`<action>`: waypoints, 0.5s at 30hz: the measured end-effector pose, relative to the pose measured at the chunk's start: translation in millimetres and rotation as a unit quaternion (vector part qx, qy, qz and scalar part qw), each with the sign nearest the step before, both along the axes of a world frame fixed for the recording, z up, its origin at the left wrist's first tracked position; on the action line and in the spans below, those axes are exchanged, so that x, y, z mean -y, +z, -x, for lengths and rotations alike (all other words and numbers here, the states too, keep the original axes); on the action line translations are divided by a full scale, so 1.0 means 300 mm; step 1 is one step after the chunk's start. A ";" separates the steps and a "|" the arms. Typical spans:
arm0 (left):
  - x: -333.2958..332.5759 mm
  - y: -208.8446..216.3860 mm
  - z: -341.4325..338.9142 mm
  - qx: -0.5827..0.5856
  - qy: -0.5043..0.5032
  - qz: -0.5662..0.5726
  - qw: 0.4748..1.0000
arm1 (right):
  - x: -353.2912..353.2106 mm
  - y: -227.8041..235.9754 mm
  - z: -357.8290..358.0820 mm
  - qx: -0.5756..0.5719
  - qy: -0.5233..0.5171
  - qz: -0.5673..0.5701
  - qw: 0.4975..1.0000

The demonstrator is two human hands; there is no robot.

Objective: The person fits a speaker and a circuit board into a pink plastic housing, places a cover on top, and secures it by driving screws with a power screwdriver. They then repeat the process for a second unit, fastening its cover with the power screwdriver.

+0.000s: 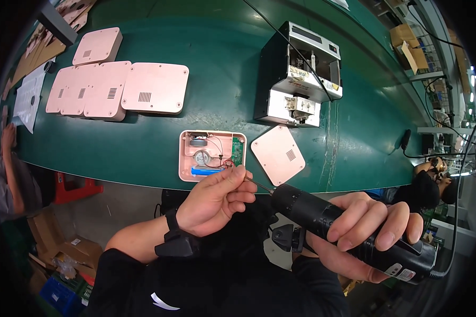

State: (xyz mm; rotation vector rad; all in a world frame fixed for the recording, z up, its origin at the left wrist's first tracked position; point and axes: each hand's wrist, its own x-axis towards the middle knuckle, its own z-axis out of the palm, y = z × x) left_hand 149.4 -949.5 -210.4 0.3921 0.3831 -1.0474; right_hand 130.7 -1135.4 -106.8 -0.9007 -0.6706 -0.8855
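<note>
My right hand point(373, 227) is wrapped round a black electric screwdriver point(312, 211), its cord running off at the right. The thin metal bit point(260, 185) points left and up. At the bit's tip, the thumb and forefinger of my left hand point(217, 198) are pinched together. What sits between those fingertips is too small to make out. Just beyond, an open pink housing point(183, 153) lies on the bench, holding a blue cylindrical cell point(205, 171), a round metal part point(201, 157), a green circuit board point(237, 150) and thin wires. Right of it rests a loose pink cover point(275, 153).
Several closed pink housings point(156, 87) stand at the left of the green bench point(222, 68). A black and white machine point(296, 79) stands at the back right. Other people point(10, 179) sit at the left and right edges. Cardboard boxes point(74, 248) are at lower left.
</note>
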 end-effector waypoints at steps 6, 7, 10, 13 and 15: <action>0.000 0.026 0.012 0.014 -0.010 -0.041 0.999 | -0.008 0.011 -0.002 -0.022 -0.015 0.038 0.999; -0.003 0.025 0.019 0.018 -0.015 -0.045 0.999 | 0.001 0.016 0.008 -0.041 0.012 0.068 0.997; -0.018 0.001 0.049 0.019 -0.029 -0.025 0.999 | 0.034 0.040 0.034 -0.082 0.068 0.128 0.986; -0.047 -0.040 0.080 0.015 -0.041 0.011 0.999 | 0.054 0.079 0.066 -0.215 0.171 0.233 0.933; -0.055 -0.056 0.096 0.020 -0.055 0.067 0.996 | 0.069 0.083 0.073 -0.243 0.185 0.252 0.919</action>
